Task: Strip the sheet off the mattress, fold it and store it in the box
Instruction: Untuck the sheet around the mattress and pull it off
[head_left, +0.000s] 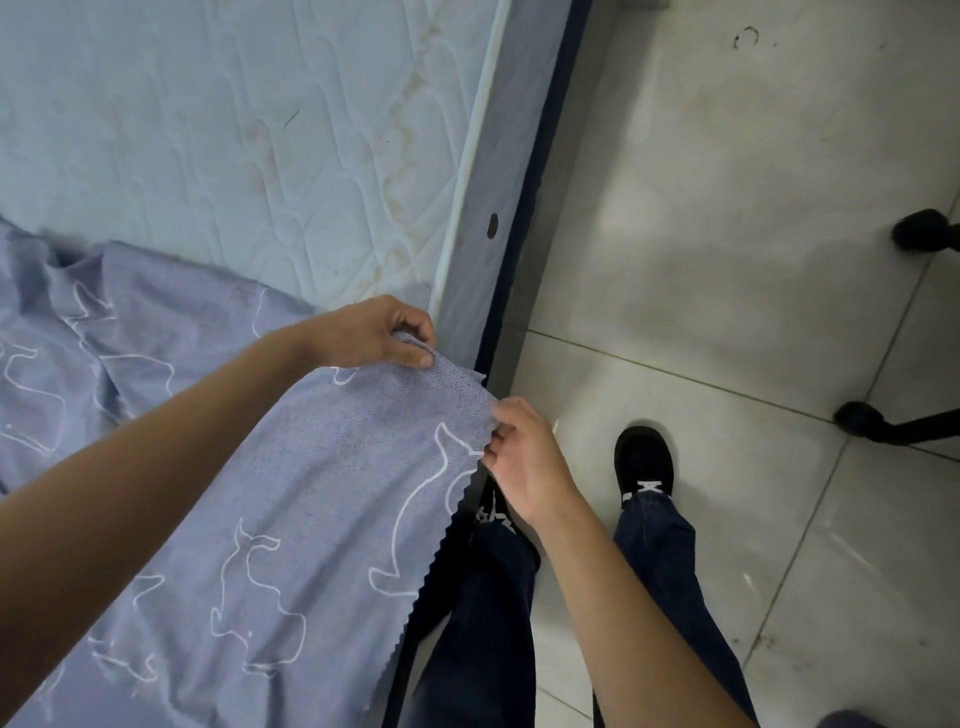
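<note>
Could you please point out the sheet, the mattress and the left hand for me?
sheet (311, 493): head view, on its patterned middle.
mattress (234, 130): head view, on its bare quilted top.
left hand (363, 330): head view, on the back of the hand.

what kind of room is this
Most likely a bedroom: a pale quilted mattress on a dark bed frame, a blue-grey sheet with white animal outlines half pulled off it, and a pale tiled floor alongside.
</note>
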